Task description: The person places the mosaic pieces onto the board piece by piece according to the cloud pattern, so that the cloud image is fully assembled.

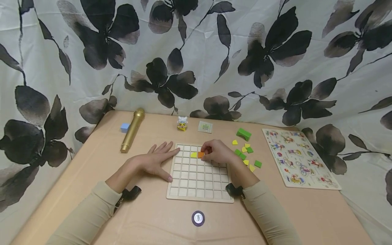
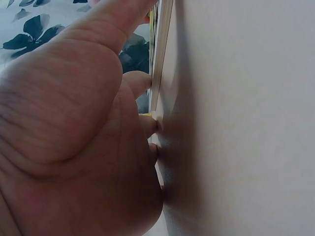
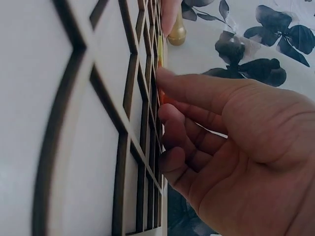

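A white grid board [image 1: 196, 196] with raised wooden dividers lies on the table. My left hand [image 1: 156, 161] is spread flat at its left side, with the thumb and index fingertip touching the board's edge; the left wrist view shows the palm [image 2: 64, 108] from below. Near the top of the grid, my right hand [image 1: 218, 151] pinches an orange tile [image 1: 200, 154] between thumb and fingers, right beside a yellow tile [image 1: 194, 154] that sits in a cell. In the right wrist view, the right hand [image 3: 236, 128] partly hides the orange tile.
Right of the board lie several yellow and green blocks [image 1: 258, 164], a green arch block [image 1: 243, 134] and a picture board [image 1: 301, 160]. Behind stand a small figurine [image 1: 182, 123] and a card [image 1: 205, 127]. A gold microphone [image 1: 132, 131], a blue cube [image 1: 125, 128] and a poker chip [image 1: 198, 218] lie around.
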The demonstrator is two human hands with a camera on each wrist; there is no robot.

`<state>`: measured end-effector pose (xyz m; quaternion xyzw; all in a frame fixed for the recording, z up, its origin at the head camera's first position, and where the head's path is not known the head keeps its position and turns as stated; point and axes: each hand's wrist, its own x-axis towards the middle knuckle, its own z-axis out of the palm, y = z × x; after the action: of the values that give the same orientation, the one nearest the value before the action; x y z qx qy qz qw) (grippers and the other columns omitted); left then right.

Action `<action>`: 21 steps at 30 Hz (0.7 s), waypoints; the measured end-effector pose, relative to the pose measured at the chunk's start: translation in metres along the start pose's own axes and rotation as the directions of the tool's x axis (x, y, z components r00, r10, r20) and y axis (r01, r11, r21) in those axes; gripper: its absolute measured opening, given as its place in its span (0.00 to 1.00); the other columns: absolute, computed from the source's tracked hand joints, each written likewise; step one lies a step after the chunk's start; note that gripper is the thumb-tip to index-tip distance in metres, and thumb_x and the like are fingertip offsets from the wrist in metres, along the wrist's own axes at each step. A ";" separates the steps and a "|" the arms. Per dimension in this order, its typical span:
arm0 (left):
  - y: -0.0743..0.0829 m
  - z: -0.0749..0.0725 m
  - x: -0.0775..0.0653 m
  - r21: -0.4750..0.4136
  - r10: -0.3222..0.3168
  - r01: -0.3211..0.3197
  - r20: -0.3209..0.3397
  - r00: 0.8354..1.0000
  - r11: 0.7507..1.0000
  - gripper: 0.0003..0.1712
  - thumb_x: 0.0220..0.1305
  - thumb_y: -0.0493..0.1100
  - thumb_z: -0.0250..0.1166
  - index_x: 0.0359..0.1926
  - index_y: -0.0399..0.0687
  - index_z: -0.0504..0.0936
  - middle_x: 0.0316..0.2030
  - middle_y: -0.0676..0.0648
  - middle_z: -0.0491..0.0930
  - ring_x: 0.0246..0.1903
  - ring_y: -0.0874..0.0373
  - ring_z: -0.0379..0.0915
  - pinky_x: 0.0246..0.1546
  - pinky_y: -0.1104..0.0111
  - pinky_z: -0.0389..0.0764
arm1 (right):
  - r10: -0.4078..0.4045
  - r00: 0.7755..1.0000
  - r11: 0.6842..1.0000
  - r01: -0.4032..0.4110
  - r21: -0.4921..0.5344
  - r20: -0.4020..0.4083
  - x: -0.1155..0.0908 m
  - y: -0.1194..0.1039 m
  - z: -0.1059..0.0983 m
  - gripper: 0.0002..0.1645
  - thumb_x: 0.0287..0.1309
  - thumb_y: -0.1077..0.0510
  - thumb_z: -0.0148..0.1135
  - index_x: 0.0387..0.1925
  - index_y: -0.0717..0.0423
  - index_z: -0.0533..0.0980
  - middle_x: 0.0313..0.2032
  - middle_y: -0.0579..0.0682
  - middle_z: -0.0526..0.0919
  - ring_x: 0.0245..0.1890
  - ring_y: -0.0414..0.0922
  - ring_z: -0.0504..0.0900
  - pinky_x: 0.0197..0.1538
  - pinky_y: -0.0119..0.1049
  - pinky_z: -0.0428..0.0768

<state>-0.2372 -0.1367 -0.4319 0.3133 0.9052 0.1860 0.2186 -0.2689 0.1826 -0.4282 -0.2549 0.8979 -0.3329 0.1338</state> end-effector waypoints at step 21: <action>-0.002 0.002 0.002 0.002 0.006 -0.006 -0.004 1.000 1.000 0.72 0.49 0.75 0.75 0.85 0.61 0.44 0.84 0.39 0.29 0.83 0.39 0.20 0.77 0.36 0.24 | 0.125 0.936 0.988 -0.149 -0.050 -0.328 -0.050 0.054 -0.074 0.26 0.71 0.58 0.65 0.68 0.47 0.77 0.56 0.56 0.79 0.43 0.51 0.74 0.37 0.39 0.77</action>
<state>-0.2383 -0.1367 -0.4344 0.3158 0.9049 0.1866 0.2159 -0.2774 0.2842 -0.4062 -0.1381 0.9350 -0.3267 -0.0021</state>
